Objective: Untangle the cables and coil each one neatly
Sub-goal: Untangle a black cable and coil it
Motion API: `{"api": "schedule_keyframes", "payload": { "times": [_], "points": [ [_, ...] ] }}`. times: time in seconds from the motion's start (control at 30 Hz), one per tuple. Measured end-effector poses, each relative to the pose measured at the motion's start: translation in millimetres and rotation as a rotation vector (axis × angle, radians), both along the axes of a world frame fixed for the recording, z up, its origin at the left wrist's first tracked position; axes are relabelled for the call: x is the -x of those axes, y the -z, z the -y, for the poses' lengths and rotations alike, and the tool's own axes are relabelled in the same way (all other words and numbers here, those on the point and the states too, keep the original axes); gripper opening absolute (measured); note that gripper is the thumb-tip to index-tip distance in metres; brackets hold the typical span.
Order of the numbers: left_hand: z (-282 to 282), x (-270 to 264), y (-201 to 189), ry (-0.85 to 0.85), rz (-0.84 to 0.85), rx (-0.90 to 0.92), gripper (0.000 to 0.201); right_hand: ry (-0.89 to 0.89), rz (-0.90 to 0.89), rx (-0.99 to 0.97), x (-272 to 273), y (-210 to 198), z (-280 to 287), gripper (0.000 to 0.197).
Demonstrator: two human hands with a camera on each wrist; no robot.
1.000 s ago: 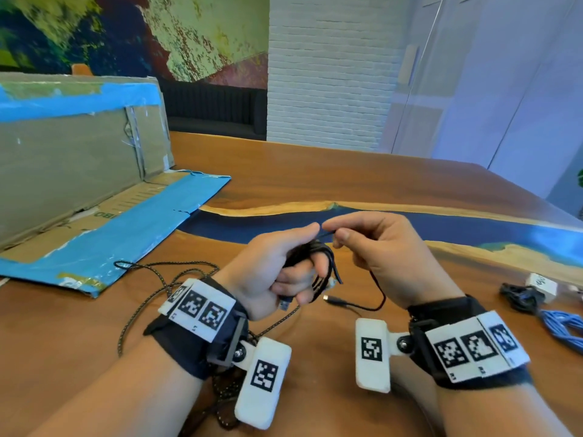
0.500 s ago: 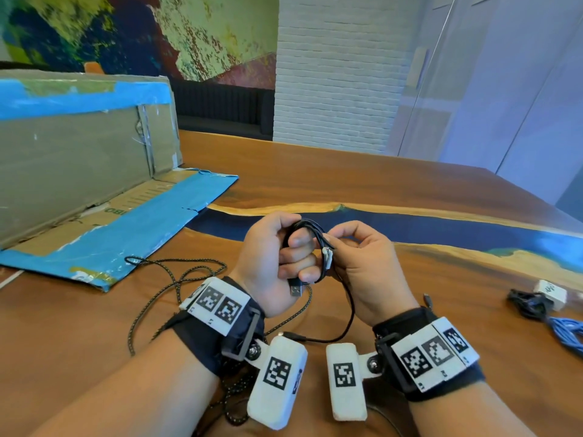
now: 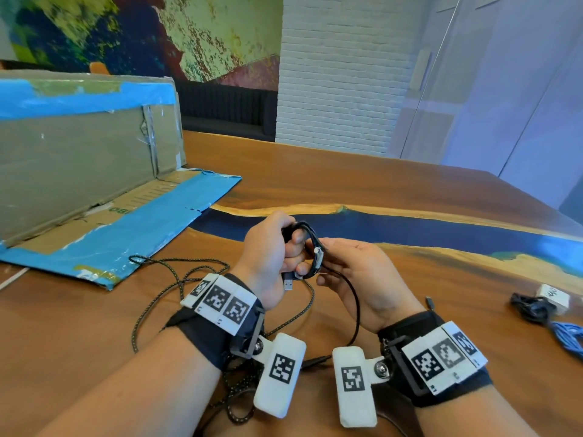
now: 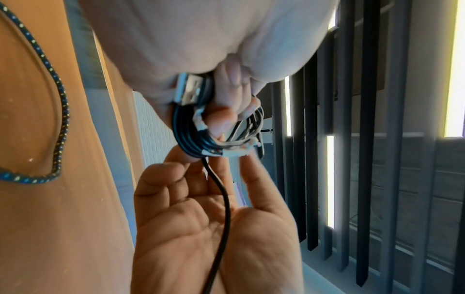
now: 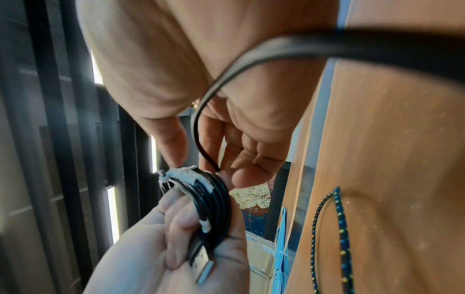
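A black cable (image 3: 310, 244) is wound in a small coil around the fingers of my left hand (image 3: 295, 250), which grips it just above the table. Its USB plug (image 3: 287, 283) sticks out below the fist, seen also in the left wrist view (image 4: 188, 89). My right hand (image 3: 325, 260) is palm up and pinches the coil (image 4: 191, 135) at a frayed white wrap (image 5: 181, 175). The loose tail (image 3: 355, 307) runs across the right palm down to the table. A braided black cable (image 3: 176, 279) lies loose beside my left wrist.
An opened cardboard box (image 3: 79, 171) with blue tape lies at the left on the wooden table (image 3: 378, 190). At the right edge lie a black cable bundle (image 3: 533, 307), a blue cable bundle (image 3: 568, 339) and a white adapter (image 3: 553, 294).
My right hand has turned palm up and closed in on the coil, bringing the cable round my left fingers. My left fist has tightened and kept its place.
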State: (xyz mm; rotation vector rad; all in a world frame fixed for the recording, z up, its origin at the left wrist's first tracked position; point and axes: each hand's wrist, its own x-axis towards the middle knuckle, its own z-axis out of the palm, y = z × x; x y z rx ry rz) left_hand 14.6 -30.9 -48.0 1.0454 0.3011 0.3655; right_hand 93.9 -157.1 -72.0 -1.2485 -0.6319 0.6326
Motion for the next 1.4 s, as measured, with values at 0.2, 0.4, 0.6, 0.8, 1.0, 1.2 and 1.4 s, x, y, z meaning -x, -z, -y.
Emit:
{"api": "schedule_keyframes", "payload": {
  "times": [0.2,0.4,0.6,0.8,1.0,1.2,1.4],
  "points": [
    [-1,1,-1,-0.078,-0.048,-0.053,0.049,-0.034,0.139,-0.001,0,0,4,0.037],
    [-4,-2,3,-0.033,-0.058,-0.077,0.053,0.08,0.287,0.009,9,-6,2,0.014],
    [-4,-2,1,0.059,-0.037,-0.007,0.04,0.322,0.224,-0.004,6,-6,-2,0.023],
    [-4,0,-2,0.062,0.027,0.0,0.019,0.001,0.001,-0.176,7,-16,6,0.043],
    [-4,-2,2,0.084,0.029,-0.164,0.035,-0.017,0.132,-0.116,13,-20,8,0.056],
    [-4,-1,2,0.071,0.037,-0.181,0.027,0.257,0.301,0.042,12,-19,4,0.041],
    [-6,-4,7,0.007,0.061,-0.341,0.008,0.508,0.573,0.168,0,-13,7,0.021]
  ]
}}
